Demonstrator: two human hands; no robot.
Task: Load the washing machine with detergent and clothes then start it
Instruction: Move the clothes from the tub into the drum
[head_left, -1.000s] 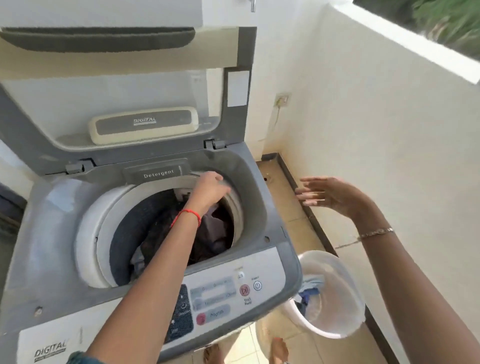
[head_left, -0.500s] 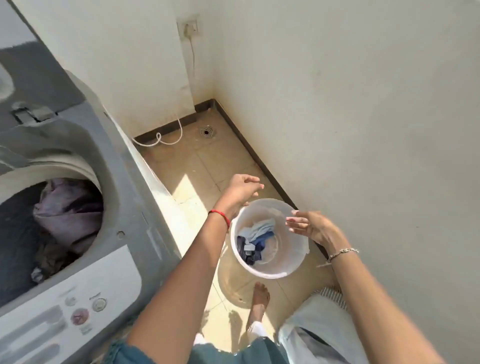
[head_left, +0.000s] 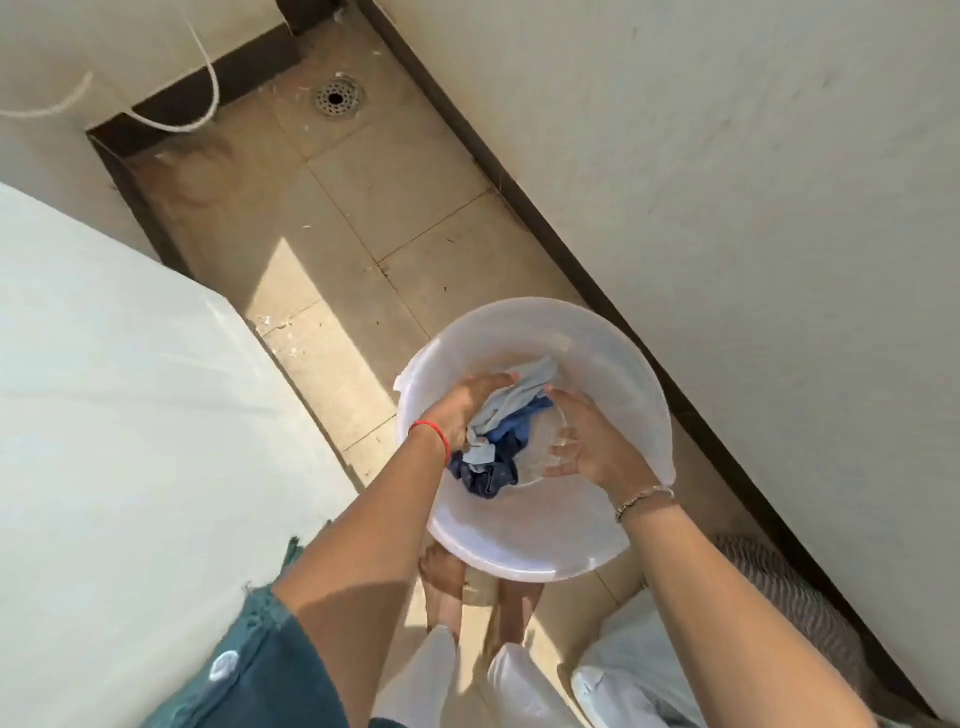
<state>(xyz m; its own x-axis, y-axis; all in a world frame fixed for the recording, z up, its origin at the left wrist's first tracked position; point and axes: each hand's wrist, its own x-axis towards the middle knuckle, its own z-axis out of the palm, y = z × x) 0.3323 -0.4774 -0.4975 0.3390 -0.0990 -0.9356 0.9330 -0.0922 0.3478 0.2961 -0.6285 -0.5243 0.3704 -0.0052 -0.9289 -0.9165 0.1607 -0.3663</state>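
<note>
A translucent white bucket (head_left: 618, 358) stands on the tiled floor by my feet. At its bottom lies a bundle of clothes (head_left: 506, 431), pale blue, mid blue and dark navy. Both hands are inside the bucket. My left hand (head_left: 465, 408), with a red thread at the wrist, curls over the left side of the bundle. My right hand (head_left: 584, 441), with a thin bracelet, presses against the bundle's right side with fingers spread. Only the white side of the washing machine (head_left: 130, 415) shows at the left; its drum and panel are out of view.
A cream wall (head_left: 727, 182) with a dark skirting runs close along the right. A floor drain (head_left: 336, 97) and a white cable (head_left: 208, 83) sit in the far corner. White cloth (head_left: 623, 680) and a striped mat (head_left: 779, 587) lie at lower right.
The view has swung from the open drum down to the floor. Both hands dropped from above the bucket's rim into it and closed in on the clothes.
</note>
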